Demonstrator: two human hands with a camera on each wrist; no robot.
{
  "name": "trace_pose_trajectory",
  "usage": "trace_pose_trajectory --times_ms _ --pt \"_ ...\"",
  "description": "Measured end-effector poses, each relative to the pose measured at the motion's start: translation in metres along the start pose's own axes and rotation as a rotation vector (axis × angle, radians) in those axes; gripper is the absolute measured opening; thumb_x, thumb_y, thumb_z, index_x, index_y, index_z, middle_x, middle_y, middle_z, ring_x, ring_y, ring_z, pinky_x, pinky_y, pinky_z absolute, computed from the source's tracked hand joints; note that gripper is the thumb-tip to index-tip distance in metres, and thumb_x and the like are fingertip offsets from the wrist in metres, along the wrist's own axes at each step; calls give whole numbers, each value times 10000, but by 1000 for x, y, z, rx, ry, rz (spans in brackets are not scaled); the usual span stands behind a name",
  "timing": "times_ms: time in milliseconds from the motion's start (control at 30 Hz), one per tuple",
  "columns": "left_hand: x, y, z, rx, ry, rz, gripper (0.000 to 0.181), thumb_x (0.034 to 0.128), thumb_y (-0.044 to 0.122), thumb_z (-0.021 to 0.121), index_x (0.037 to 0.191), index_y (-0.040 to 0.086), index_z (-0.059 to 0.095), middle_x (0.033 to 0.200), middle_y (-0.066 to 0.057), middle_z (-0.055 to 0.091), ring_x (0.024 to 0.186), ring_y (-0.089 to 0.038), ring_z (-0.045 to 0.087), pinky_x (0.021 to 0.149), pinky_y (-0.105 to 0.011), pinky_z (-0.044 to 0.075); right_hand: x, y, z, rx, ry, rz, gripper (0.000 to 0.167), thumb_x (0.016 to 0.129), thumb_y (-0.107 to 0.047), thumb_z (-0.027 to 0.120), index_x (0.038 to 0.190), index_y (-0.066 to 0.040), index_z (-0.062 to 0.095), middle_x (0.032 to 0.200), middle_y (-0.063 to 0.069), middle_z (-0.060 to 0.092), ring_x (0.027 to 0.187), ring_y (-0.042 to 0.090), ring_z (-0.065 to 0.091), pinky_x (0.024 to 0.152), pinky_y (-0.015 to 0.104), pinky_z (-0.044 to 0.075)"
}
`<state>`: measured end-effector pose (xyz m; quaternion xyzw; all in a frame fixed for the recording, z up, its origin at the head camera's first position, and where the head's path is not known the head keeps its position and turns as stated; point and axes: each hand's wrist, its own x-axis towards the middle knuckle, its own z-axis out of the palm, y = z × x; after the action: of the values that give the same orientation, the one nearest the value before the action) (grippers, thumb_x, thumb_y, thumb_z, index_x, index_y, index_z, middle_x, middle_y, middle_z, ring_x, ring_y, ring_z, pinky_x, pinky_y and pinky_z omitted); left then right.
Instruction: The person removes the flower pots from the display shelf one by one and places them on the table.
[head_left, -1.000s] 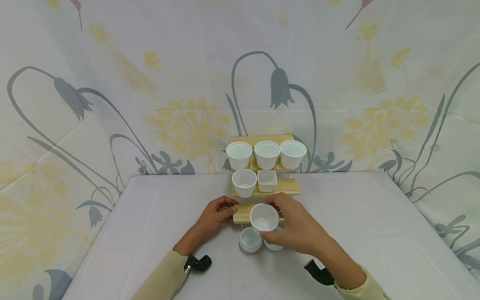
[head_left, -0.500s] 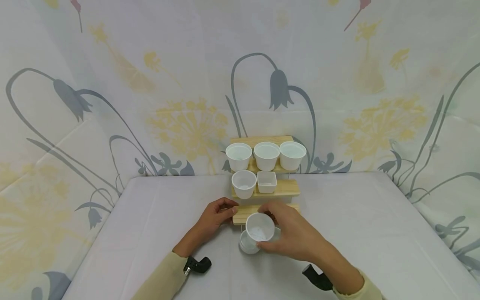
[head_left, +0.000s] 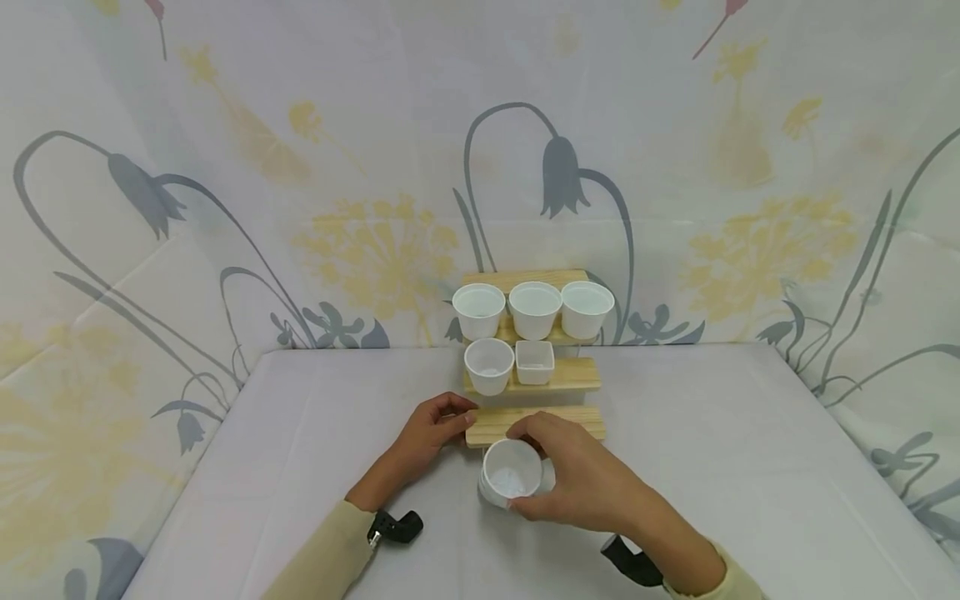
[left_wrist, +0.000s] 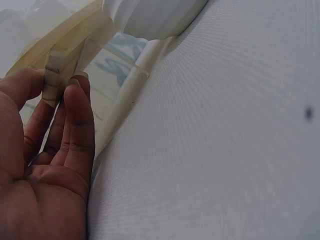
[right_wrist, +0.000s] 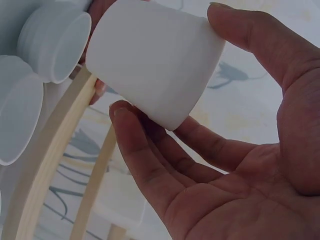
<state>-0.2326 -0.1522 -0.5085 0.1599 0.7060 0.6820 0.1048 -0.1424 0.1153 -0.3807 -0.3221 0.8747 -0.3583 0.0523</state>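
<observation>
My right hand [head_left: 585,475] holds a white round cup [head_left: 513,468] between thumb and fingers, over the table in front of the stand. In the right wrist view the cup [right_wrist: 150,62] is tilted, its smooth side showing. My left hand [head_left: 435,429] grips the left end of the lowest board of a wooden tiered stand [head_left: 555,422]; the left wrist view shows thumb and fingers on either side of that board end [left_wrist: 55,75]. Two white pots stand below the held cup; in the head view it mostly hides them, while the right wrist view shows a ribbed pot [right_wrist: 55,42] and another pot [right_wrist: 17,110].
Three white cups [head_left: 535,310] line the upper tier. On the middle tier stand a round cup [head_left: 489,367] and a small square cup [head_left: 535,363]. A white cloth covers the table [head_left: 315,433], and a flower-patterned curtain [head_left: 375,150] hangs behind.
My right hand has brought the cup down and left, from in front of the lowest board to over the pots near me. The left hand has stayed on the board's end.
</observation>
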Motion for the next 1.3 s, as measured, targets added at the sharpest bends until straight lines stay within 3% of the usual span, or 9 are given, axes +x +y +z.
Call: trace_pose_trajectory --times_ms 367,700,1100,1300 --pt "-1 -1 0 -20 -7 0 307 1057 105 660 1293 -86 614 1143 -82 701 890 -112 691 762 -250 587 -1 -5 10 -8 -49 -23 601 754 -270 984 1236 -163 642 1150 -62 647 1014 114 616 883 311 544" --pt "-1 0 1 -21 -7 -5 301 1056 85 654 1301 -85 609 1160 -86 698 891 -117 689 755 -254 591 1 -9 17 -50 -113 11 611 751 -296 979 1254 -177 652 1174 -73 613 1058 149 609 921 331 550" --pt "-1 0 1 -15 -6 -4 307 1055 96 659 1301 -82 614 1154 -82 702 879 -114 682 747 -250 586 -3 -10 20 -80 -142 -28 590 742 -299 970 1226 -157 665 1135 -75 573 1019 111 588 908 313 540" --pt "0 -1 0 -16 -15 8 304 1060 98 653 1296 -88 609 1135 -83 705 851 -118 686 741 -255 588 -4 -9 23 -118 -156 -66 592 730 -294 977 1211 -157 661 1173 -86 594 1073 109 598 967 332 531"
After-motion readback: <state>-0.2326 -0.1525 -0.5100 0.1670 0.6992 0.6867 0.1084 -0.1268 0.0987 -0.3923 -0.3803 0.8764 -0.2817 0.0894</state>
